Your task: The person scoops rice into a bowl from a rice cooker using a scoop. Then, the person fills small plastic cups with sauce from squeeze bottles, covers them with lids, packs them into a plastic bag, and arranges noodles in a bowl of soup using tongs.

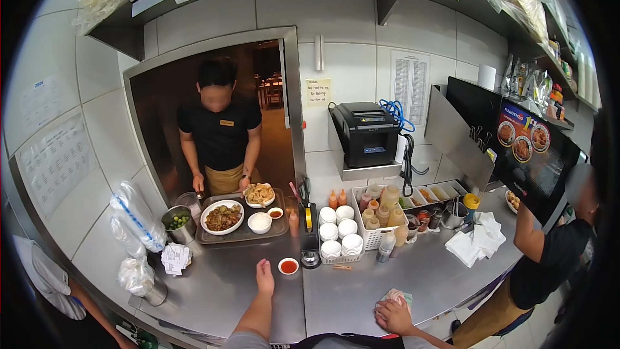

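Note:
My left hand (264,276) is stretched over the steel counter, its fingers extended and holding nothing. Just to its right is a small white bowl of red sauce (289,266), apart from the fingers. My right hand (393,316) presses on a crumpled, pale patterned cloth (404,296) near the counter's front edge, its fingers bent over it. Beyond my left hand, a brown tray (217,239) carries a plate of browned food (222,217), a bowl of fried pieces (259,195), a bowl of white food (259,222) and a little sauce dish (276,212).
Across the pass window a person (223,123) has both hands at the tray. Stacked white bowls (352,244) and a basket of sauce bottles (387,210) stand mid-counter. White cloths (475,242) lie to the right. Another person (549,258) stands at far right.

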Motion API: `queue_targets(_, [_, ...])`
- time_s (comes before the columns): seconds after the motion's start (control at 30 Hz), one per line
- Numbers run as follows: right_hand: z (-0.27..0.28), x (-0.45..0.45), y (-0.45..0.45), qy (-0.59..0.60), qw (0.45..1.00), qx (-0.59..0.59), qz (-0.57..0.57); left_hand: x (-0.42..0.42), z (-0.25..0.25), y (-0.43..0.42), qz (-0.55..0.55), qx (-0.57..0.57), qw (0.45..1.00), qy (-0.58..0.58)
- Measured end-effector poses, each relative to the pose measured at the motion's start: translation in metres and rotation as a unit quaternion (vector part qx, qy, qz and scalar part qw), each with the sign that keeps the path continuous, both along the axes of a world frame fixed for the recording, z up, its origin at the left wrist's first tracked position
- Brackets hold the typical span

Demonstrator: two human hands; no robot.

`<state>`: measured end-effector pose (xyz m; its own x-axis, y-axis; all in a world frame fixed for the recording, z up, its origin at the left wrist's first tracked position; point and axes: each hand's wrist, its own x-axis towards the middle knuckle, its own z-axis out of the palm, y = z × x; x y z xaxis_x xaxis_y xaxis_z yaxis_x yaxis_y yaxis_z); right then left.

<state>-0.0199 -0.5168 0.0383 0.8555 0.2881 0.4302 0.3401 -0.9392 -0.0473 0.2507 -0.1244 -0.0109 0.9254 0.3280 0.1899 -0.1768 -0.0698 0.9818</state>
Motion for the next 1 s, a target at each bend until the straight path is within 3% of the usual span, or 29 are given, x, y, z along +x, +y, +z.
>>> queue_targets(0.07, [0.002,-0.001,0.002,-0.002,1.0,0.007,0.0,-0.001,-0.003,0.012,-0.045,-0.213,0.974,0.068])
queue_targets(0.13, [0.001,-0.001,0.002,-0.007,1.0,0.01,-0.005,-0.001,-0.006,0.016,-0.055,-0.184,0.978,0.075])
queue_targets(0.2, [-0.002,0.001,0.003,-0.009,1.0,0.006,-0.006,0.006,-0.007,0.017,-0.046,-0.052,0.993,0.096])
queue_targets(0.27, [0.0,-0.002,0.001,-0.012,1.0,-0.001,-0.01,0.022,0.028,0.026,0.005,0.2,0.977,-0.069])
queue_targets(0.37, [0.0,-0.001,0.005,-0.009,1.0,-0.011,-0.007,0.026,0.196,0.025,-0.03,0.295,0.926,-0.234])
queue_targets(0.4, [0.0,-0.001,0.004,-0.007,1.0,-0.014,-0.009,0.029,0.261,0.022,-0.026,0.357,0.873,-0.332])
queue_targets(0.43, [0.0,0.0,0.003,-0.005,1.0,-0.019,-0.01,0.025,0.324,0.011,-0.022,0.344,0.86,-0.376])
queue_targets(0.5, [0.001,0.001,0.002,-0.005,1.0,-0.014,-0.006,0.032,0.444,0.001,0.037,0.415,0.745,-0.521])
queue_targets(0.63, [0.005,0.0,0.004,-0.005,1.0,-0.013,-0.011,0.011,0.637,-0.047,0.209,0.467,0.579,-0.634])
queue_targets(0.7, [0.003,0.001,0.002,-0.006,1.0,-0.007,-0.011,0.01,0.7,-0.07,0.269,0.524,0.549,-0.593])
queue_targets(0.77, [0.001,0.0,0.001,-0.007,1.0,0.004,-0.008,0.018,0.738,-0.094,0.288,0.559,0.553,-0.547])
queue_targets(0.83, [0.0,0.0,0.0,-0.009,1.0,0.013,-0.004,0.01,0.746,-0.108,0.31,0.591,0.556,-0.496])
queue_targets(0.9, [-0.001,-0.002,-0.002,-0.009,1.0,0.027,-0.004,0.008,0.746,-0.124,0.339,0.637,0.601,-0.343])
queue_targets(1.0, [-0.005,-0.003,-0.006,-0.017,0.999,0.042,-0.001,0.01,0.743,-0.13,0.388,0.609,0.631,-0.284])
